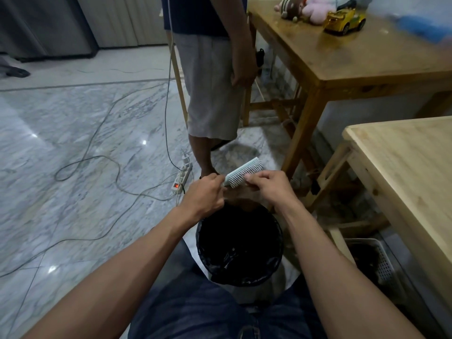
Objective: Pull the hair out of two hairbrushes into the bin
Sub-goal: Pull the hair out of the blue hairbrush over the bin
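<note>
A pale blue-white hairbrush (242,171) is held over the far rim of a bin lined with a black bag (241,245), bristles facing me. My left hand (204,195) is closed around its handle end. My right hand (271,185) has its fingers pinched on the bristles near the brush's middle. A faint wisp of brownish hair (241,195) hangs under the brush between my hands. A second brush is not visible.
A person in grey shorts (210,94) stands just beyond the bin. A power strip (182,179) and cables lie on the marble floor to the left. Two wooden tables (367,59) stand to the right, with a white basket (374,260) under the nearer one.
</note>
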Demonstrator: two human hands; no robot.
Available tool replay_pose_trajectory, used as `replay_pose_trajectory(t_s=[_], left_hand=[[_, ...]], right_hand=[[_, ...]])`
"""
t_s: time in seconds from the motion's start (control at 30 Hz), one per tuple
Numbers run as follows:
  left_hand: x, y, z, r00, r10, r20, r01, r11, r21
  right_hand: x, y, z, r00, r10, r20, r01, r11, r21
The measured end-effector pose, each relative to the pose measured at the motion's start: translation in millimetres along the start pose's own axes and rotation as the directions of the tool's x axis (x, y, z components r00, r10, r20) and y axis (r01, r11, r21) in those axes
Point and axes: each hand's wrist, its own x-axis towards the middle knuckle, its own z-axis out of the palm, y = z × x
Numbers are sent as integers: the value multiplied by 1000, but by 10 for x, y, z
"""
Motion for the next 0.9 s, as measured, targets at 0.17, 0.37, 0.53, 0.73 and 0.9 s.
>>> replay_pose_trajectory(t_s=[0.17,0.37,0.53,0.73,0.9], left_hand=[[24,-50,-67,995,-76,-60,72,995,-66],[59,-78,-100,998,-53,-42,50,996,-77],[30,-14,-84,1000,29,-10,-30,991,-131],[7,-25,-139,994,109,-24,-112,975,-192],[26,-112,-176,996,80,-39,-84,990,-115]], right_hand=[[-58,238,-99,999,38,-27,-41,989,-139],[-194,220,-200,989,96,109,-71,975,-209],[-140,-5,-173,978,38,205,-24,997,-68],[-265,-84,-96,935,-38,353,-60,963,263],[-213,84,-13,983,-80,166,64,993,95]])
